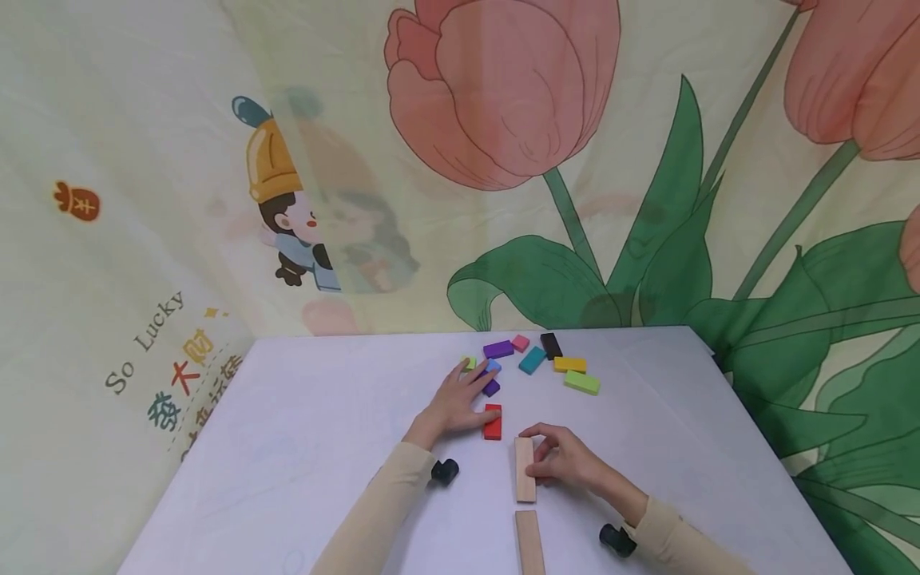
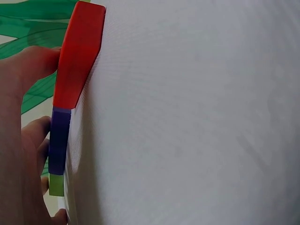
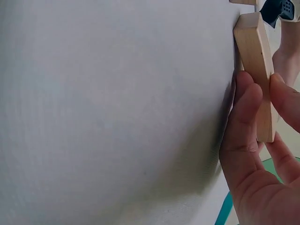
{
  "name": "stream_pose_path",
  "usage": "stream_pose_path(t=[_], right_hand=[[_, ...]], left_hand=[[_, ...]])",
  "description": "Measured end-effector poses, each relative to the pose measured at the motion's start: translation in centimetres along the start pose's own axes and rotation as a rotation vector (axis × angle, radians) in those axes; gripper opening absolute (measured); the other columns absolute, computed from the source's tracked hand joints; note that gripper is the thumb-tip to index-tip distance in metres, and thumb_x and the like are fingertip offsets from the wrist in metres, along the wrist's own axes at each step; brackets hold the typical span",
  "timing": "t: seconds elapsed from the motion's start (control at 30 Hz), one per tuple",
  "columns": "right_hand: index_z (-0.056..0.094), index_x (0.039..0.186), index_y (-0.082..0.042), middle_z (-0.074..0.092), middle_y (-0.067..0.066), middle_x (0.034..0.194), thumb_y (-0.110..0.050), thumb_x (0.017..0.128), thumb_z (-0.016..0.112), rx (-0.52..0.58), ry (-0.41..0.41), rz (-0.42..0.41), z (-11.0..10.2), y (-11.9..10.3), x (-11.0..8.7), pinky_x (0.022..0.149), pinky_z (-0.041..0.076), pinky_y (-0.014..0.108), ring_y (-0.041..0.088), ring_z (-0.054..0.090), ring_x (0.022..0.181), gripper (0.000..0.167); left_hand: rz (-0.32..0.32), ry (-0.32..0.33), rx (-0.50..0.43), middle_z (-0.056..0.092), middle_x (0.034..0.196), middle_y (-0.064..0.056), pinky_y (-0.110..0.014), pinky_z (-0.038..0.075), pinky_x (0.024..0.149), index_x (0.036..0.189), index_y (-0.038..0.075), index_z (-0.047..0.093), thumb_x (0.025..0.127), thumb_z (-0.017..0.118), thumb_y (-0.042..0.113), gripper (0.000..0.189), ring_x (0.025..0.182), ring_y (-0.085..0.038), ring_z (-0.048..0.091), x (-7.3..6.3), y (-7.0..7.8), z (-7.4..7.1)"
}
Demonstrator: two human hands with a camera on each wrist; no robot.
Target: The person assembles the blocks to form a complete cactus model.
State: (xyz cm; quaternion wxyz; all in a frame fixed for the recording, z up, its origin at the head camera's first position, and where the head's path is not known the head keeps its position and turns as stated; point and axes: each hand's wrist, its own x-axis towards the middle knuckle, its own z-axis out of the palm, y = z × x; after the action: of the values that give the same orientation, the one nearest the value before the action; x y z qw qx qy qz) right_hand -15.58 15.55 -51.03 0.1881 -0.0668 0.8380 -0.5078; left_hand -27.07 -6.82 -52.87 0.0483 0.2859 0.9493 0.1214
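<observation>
My left hand point(image 1: 454, 401) lies over the coloured blocks with its fingers spread. Its thumb touches the red block point(image 1: 492, 431), and the other fingertips reach a purple block point(image 1: 492, 389), a blue block point(image 1: 494, 365) and a light green block point(image 1: 470, 363). In the left wrist view the red block point(image 2: 79, 56) is nearest, with the purple block point(image 2: 59, 140) beyond it. Thumb and fingers of my right hand point(image 1: 568, 461) grip a plain wooden block point(image 1: 525, 483) by its sides. Closer to me, roughly in line with it, lies a second plain wooden block point(image 1: 530, 539).
Toward the back of the white table point(image 1: 323, 415) lie another purple block point(image 1: 498, 350), a pink block point(image 1: 521, 343), a teal block point(image 1: 533, 360), a black block point(image 1: 551, 346), a yellow block point(image 1: 570, 365) and another green block point(image 1: 582, 383). A tulip-print cloth point(image 1: 503, 96) hangs behind.
</observation>
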Motion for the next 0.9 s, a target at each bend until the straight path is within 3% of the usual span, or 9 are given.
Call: stream_pose_path(t=[0.23, 0.63, 0.9], right_hand=[[0.061, 0.125, -0.010, 0.057, 0.005, 0.083, -0.012, 0.077, 0.080, -0.006, -0.003, 0.012, 0.46, 0.22, 0.07, 0.059, 0.055, 0.024, 0.014, 0.058, 0.061, 0.052], [0.066, 0.121, -0.009, 0.057, 0.004, 0.084, -0.013, 0.075, 0.082, -0.102, -0.024, 0.032, 0.52, -0.27, 0.12, 0.063, 0.049, 0.023, 0.017, 0.051, 0.082, 0.050], [0.065, 0.123, -0.008, 0.054, 0.004, 0.084, -0.013, 0.076, 0.082, -0.115, -0.044, 0.033, 0.56, -0.20, 0.22, 0.057, 0.045, 0.021, 0.016, 0.050, 0.074, 0.050]], left_hand=[[0.003, 0.002, -0.019, 0.019, 0.164, 0.003, -0.058, 0.024, 0.118, 0.153, 0.032, 0.026, 0.086, 0.049, 0.066, 0.079, 0.151, -0.034, 0.012, -0.30, 0.05, -0.11], [0.005, 0.003, -0.018, 0.018, 0.164, 0.004, -0.057, 0.024, 0.119, 0.153, 0.031, 0.028, 0.086, 0.049, 0.065, 0.078, 0.151, -0.035, 0.012, -0.19, 0.02, -0.13], [0.006, -0.001, -0.017, 0.017, 0.164, 0.005, -0.056, 0.023, 0.119, 0.153, 0.032, 0.026, 0.086, 0.048, 0.066, 0.078, 0.151, -0.034, 0.012, -0.16, -0.08, -0.21]])
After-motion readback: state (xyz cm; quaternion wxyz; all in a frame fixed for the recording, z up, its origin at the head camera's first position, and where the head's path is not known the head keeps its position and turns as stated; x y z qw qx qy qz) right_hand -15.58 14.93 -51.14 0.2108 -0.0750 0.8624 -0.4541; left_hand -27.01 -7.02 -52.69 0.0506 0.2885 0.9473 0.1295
